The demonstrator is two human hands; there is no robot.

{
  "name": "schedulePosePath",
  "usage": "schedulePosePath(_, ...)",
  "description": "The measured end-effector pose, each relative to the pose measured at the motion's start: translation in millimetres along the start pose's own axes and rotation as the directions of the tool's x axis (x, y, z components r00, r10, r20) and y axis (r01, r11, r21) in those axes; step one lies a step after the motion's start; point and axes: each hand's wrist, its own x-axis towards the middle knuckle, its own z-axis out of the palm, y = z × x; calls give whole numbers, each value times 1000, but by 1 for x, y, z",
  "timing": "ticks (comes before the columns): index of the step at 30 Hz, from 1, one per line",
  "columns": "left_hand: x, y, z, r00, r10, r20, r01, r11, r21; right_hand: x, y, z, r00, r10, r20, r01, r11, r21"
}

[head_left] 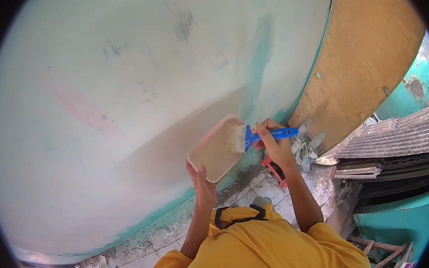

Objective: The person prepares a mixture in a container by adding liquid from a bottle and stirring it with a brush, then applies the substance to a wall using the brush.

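Observation:
My left hand point(203, 184) grips the lower left edge of a shallow, pale plastic tray point(211, 151), tilted in front of the wall. In my right hand point(275, 142) is a paintbrush point(285, 133) with a blue handle, my fingers wrapped around it near the ferrule. Its pale, wide bristles lie over the right part of the tray's inside. Behind the tray, the wall point(136, 79) is coated whitish, with pink, grey and teal patches showing through.
A tan wooden panel point(363, 49) leans at the right. Corrugated sheets point(393, 134) are stacked beside it. On the dirty tiled floor point(157, 237) sit a red object point(275, 172) and clear plastic scraps point(305, 152). A wooden frame point(382, 251) stands at the lower right.

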Motion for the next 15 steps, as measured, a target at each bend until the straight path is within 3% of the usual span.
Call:
schedulePosePath(5, 0, -13, 17, 1000, 1, 20, -1, 1000, -18, -1, 10, -15, 994, 106, 15, -105, 993, -49)
schedulePosePath(11, 1, -33, 42, 999, 31, 18, -30, 999, -12, 6, -2, -38, 997, 78, -3, -78, 989, -124)
schedulePosePath(13, 1, -34, 57, 999, 39, 38, -33, 989, -143, 11, -5, -48, 998, 63, 4, -62, 992, -109)
schedulePosePath(15, 0, -40, 68, 999, 46, 26, -42, 988, -146, 13, -9, -58, 999, 51, 14, -49, 994, -94)
